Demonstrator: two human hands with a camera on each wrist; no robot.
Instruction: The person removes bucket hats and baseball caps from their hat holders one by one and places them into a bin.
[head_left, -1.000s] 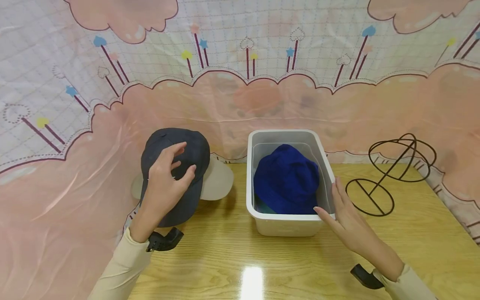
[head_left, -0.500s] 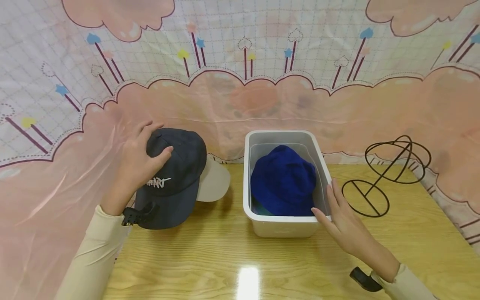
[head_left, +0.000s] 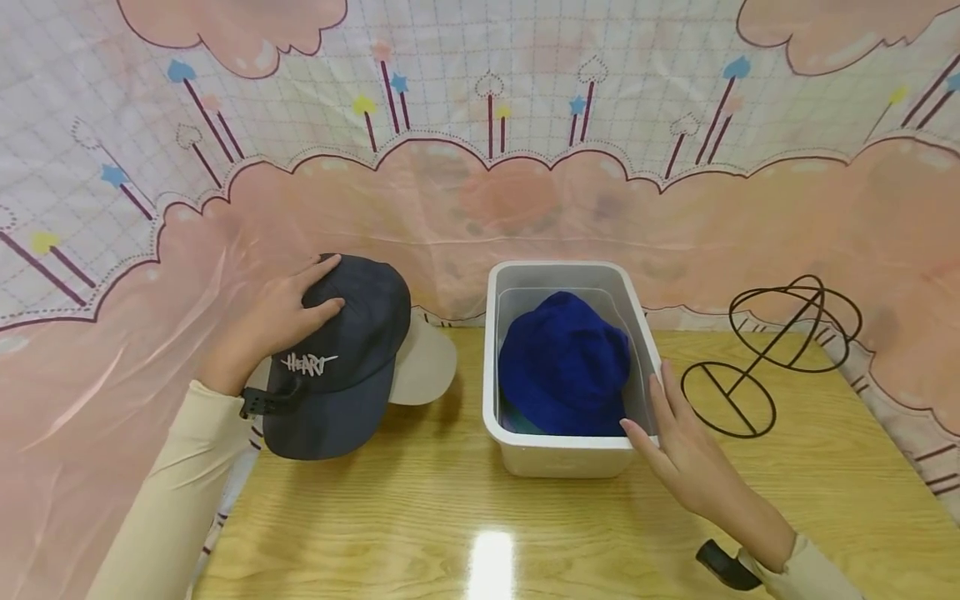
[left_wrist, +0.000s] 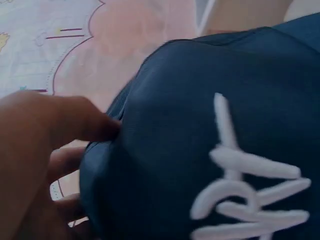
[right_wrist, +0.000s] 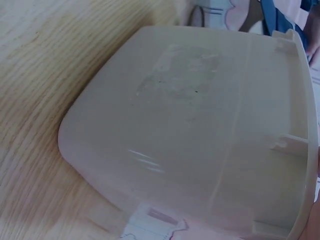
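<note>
A navy baseball cap (head_left: 363, 312) with white lettering overlaps a cream cap (head_left: 427, 367) on the left of the table. My left hand (head_left: 276, 321) grips the navy cap's crown, thumb on its front and fingers around its far left side. In the left wrist view, the thumb presses the fabric of the navy cap (left_wrist: 170, 120) and the other fingers curl past its edge. My right hand (head_left: 697, 467) rests with straight fingers on the near right corner of a white plastic bin (head_left: 558, 266). Inside the bin lies a blue bucket hat (head_left: 566, 358).
A black wire stand (head_left: 760, 357) lies to the right of the bin on the wooden table (head_left: 390, 517). Patterned cloth (head_left: 427, 208) hangs behind the table and along its left side.
My left hand has moved left from above the navy cap, then lowered onto its crown and taken hold. The right hand stays at the bin's corner.
</note>
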